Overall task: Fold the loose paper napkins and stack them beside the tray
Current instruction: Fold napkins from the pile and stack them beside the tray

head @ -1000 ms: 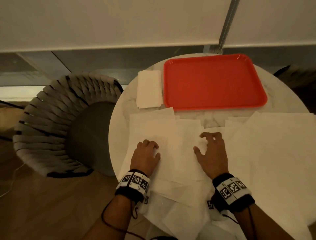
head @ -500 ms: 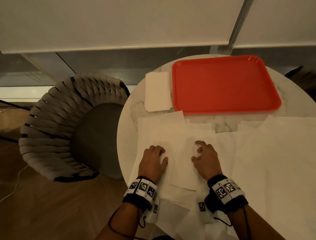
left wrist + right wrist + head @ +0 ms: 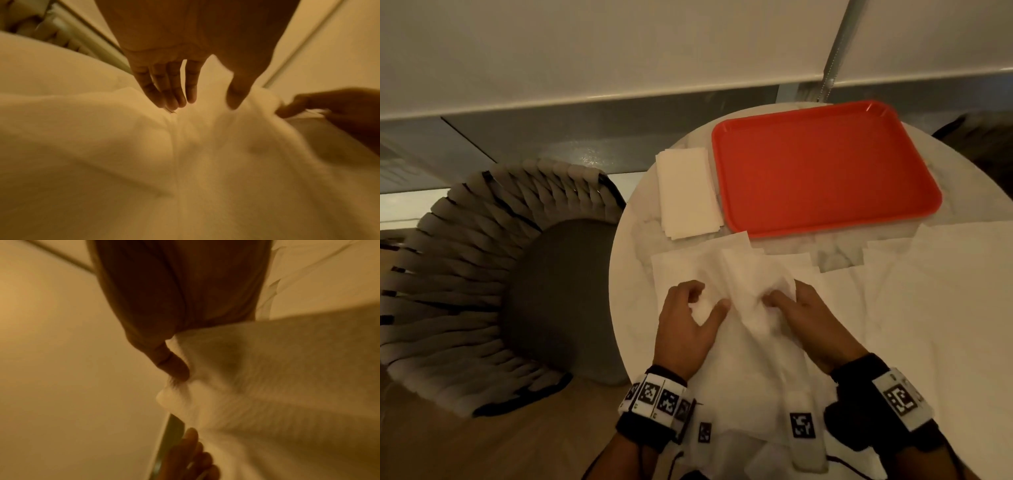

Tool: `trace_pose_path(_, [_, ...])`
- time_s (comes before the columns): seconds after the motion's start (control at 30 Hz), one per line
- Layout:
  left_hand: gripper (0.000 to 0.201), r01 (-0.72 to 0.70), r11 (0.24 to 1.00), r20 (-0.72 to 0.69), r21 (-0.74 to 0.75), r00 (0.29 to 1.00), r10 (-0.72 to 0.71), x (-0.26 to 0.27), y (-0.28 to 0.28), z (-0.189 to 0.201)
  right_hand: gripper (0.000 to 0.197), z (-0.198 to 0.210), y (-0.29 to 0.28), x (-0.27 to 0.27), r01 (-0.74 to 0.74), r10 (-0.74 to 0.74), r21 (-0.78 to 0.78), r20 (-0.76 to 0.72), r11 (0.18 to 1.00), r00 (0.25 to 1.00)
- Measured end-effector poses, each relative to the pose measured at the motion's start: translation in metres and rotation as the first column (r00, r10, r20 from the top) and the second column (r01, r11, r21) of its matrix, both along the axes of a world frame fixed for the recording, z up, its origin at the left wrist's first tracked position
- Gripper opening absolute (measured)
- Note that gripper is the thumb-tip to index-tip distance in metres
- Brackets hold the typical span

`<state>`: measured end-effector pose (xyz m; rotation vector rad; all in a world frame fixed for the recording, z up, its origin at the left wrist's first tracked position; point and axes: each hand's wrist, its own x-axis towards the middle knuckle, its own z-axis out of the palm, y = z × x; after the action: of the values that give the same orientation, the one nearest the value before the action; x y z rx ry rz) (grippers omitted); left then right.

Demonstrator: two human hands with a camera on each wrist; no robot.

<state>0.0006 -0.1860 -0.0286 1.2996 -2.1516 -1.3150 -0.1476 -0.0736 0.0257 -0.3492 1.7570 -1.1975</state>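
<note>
A red tray [image 3: 825, 168] sits at the back of the round marble table [image 3: 637, 219]. A stack of folded white napkins [image 3: 688, 192] lies against the tray's left side. Loose white napkins [image 3: 911, 308] cover the near half of the table. My right hand [image 3: 774, 299] pinches the top napkin [image 3: 750, 281], which is bunched into a ridge; the right wrist view shows my thumb [image 3: 176, 368] pressed into that bunch. My left hand [image 3: 710, 301] rests just left of it, fingertips [image 3: 174, 102] touching the paper and thumb apart, holding nothing.
A woven grey chair [image 3: 493, 284] stands on the wooden floor left of the table. Some napkins [image 3: 739, 438] hang over the table's near edge by my wrists. A dark chair back [image 3: 983, 144] shows at the far right.
Both hands have drawn together. The flat napkin under them has been gathered into a raised bunch, and my right hand now pinches it.
</note>
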Motion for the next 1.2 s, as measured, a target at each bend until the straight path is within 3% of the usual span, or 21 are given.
trace_pose_path(0.07, [0.044, -0.073, 0.963, -0.073, 0.26, 0.993, 0.095, -0.007, -0.007, 0.012, 0.019, 0.01, 0.001, -0.006, 0.027, -0.022, -0.048, 0.09, 0.998, 0.996])
trace_pose_path(0.1, [0.048, -0.08, 0.906, -0.108, 0.417, 0.985, 0.136, -0.011, -0.009, 0.018, 0.021, 0.013, 0.001, -0.01, 0.052, -0.042, -0.068, 0.141, 0.996, 0.989])
trace_pose_path(0.13, [0.056, -0.064, 0.817, -0.141, 0.573, 0.974, 0.176, -0.014, -0.011, 0.021, 0.025, 0.015, 0.002, -0.015, 0.074, -0.057, -0.085, 0.187, 0.994, 0.981])
trace_pose_path(0.2, [0.067, -0.017, 0.568, -0.162, 0.823, 0.951, 0.263, -0.016, -0.012, 0.026, 0.03, 0.018, 0.004, -0.023, 0.123, -0.094, -0.096, 0.263, 0.988, 0.96])
trace_pose_path(0.23, [0.066, 0.0, 0.474, -0.154, 0.88, 0.946, 0.287, -0.015, -0.014, 0.028, 0.031, 0.019, 0.006, -0.026, 0.148, -0.116, -0.092, 0.29, 0.985, 0.95])
trace_pose_path(0.3, [0.056, 0.03, 0.411, -0.167, 0.911, 0.939, 0.302, -0.013, -0.018, 0.029, 0.034, 0.018, 0.009, -0.03, 0.196, -0.158, -0.084, 0.333, 0.977, 0.93])
trace_pose_path(0.4, [0.047, 0.105, 0.472, -0.27, 0.875, 0.916, 0.297, -0.009, -0.026, 0.028, 0.036, 0.011, 0.013, -0.032, 0.215, -0.176, -0.069, 0.37, 0.974, 0.912])
trace_pose_path(0.7, [0.03, 0.142, 0.821, -0.331, 0.553, 0.942, 0.059, -0.011, -0.045, 0.065, 0.044, 0.004, 0.001, -0.018, 0.191, -0.141, -0.081, 0.413, 0.978, 0.9])
trace_pose_path(0.8, [0.03, 0.26, 0.802, -0.327, 0.538, 0.941, -0.085, -0.022, -0.031, 0.07, 0.031, 0.007, -0.011, -0.01, 0.235, -0.141, -0.118, 0.523, 0.965, 0.84])
trace_pose_path(0.9, [0.025, 0.317, 0.809, -0.314, 0.495, 0.933, -0.174, -0.032, -0.02, 0.064, 0.04, 0.011, -0.021, -0.002, 0.258, -0.094, -0.182, 0.617, 0.949, 0.781])
trace_pose_path(0.97, [0.016, 0.251, 0.852, -0.328, 0.46, 0.94, -0.1, -0.032, -0.025, 0.061, 0.038, 0.007, -0.026, 0.003, 0.233, -0.076, -0.211, 0.564, 0.949, 0.823])
trace_pose_path(1.07, [0.008, 0.012, 0.929, -0.279, 0.37, 0.955, 0.099, -0.021, -0.044, 0.047, 0.04, -0.007, -0.028, 0.005, 0.206, -0.115, -0.199, 0.392, 0.958, 0.913])
trace_pose_path(1.13, [0.009, -0.071, 0.914, -0.173, 0.399, 0.973, 0.151, -0.016, -0.054, 0.039, 0.044, -0.014, -0.03, 0.005, 0.196, -0.121, -0.196, 0.339, 0.961, 0.933])
trace_pose_path(1.2, [0.013, -0.016, 0.857, -0.137, 0.516, 0.985, 0.101, -0.016, -0.059, 0.032, 0.045, -0.017, -0.034, 0.005, 0.175, -0.106, -0.197, 0.319, 0.964, 0.942])
